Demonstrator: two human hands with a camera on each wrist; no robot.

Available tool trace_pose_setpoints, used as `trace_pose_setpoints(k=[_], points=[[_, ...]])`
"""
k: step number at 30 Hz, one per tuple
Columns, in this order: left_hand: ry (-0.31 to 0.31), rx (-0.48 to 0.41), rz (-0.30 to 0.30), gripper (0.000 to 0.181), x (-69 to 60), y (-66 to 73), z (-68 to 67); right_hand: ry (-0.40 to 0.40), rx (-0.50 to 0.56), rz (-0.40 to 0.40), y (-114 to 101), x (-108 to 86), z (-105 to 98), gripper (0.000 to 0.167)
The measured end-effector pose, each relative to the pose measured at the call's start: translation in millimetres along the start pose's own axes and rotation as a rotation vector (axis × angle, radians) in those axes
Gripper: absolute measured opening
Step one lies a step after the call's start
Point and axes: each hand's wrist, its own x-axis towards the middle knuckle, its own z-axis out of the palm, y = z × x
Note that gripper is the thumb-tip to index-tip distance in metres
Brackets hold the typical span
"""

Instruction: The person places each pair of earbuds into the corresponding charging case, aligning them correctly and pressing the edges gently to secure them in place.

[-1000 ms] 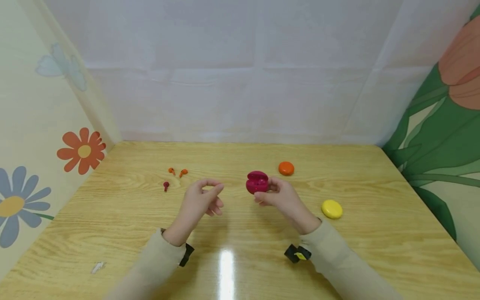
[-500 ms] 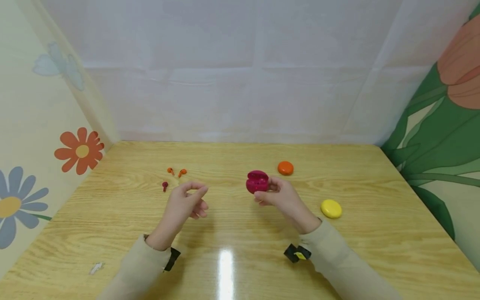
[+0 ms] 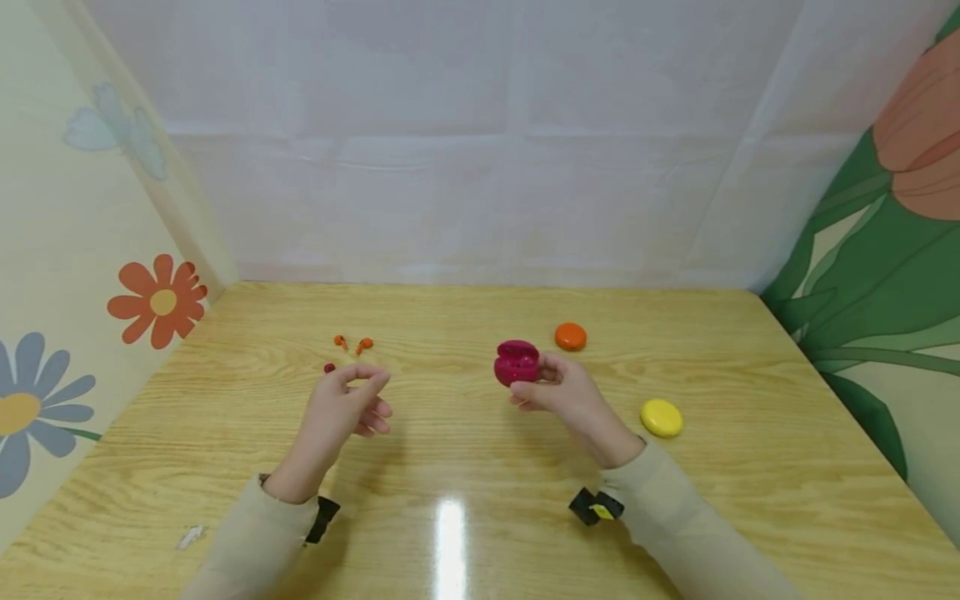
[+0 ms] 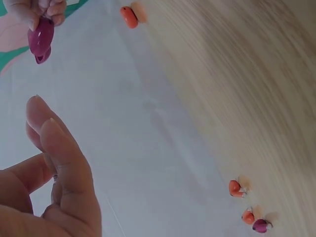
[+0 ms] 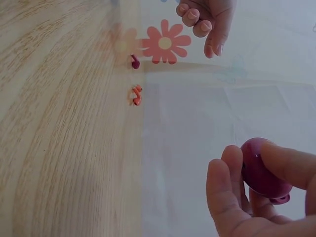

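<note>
My right hand (image 3: 566, 402) holds a crimson earbud case (image 3: 517, 367) above the table, its lid raised. The right wrist view shows thumb and fingers around the case's (image 5: 264, 170) rounded shell; whether anything sits inside is too small to tell. Over the table's left half hovers my left hand (image 3: 337, 417), fingers loosely bent, with nothing seen between them in the left wrist view. Just beyond it lies a crimson earbud (image 3: 329, 367), partly hidden by the hand in the head view; its full shape (image 4: 261, 226) shows from the left wrist. Two orange earbuds (image 3: 363, 345) lie slightly farther back.
On the table's (image 3: 480, 450) right side rest an orange round case (image 3: 571, 336) and, nearer, a yellow round case (image 3: 662, 417). A small whitish mark (image 3: 191, 536) is at the front left. A pale cloth (image 3: 480, 167) hangs behind the table.
My left hand has moved left, away from the crimson case and toward the earbuds, now covering part of the crimson one. The right hand stays almost still with the case.
</note>
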Motion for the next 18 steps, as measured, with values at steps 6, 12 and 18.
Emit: trace_pose_setpoints(k=[6, 12, 18], points=[[0.021, 0.012, -0.020, 0.037, -0.1, 0.0, -5.7, -0.008, 0.006, -0.010, 1.8, 0.5, 0.3, 0.034], [0.032, 0.030, -0.025, 0.039, 2.6, 0.5, -10.4, -0.014, 0.006, -0.020, 3.0, 1.3, -0.6, 0.033], [0.052, 0.052, -0.021, 0.039, 6.1, 1.9, -17.1, -0.016, 0.010, -0.018, 3.9, 2.2, -0.8, 0.033]])
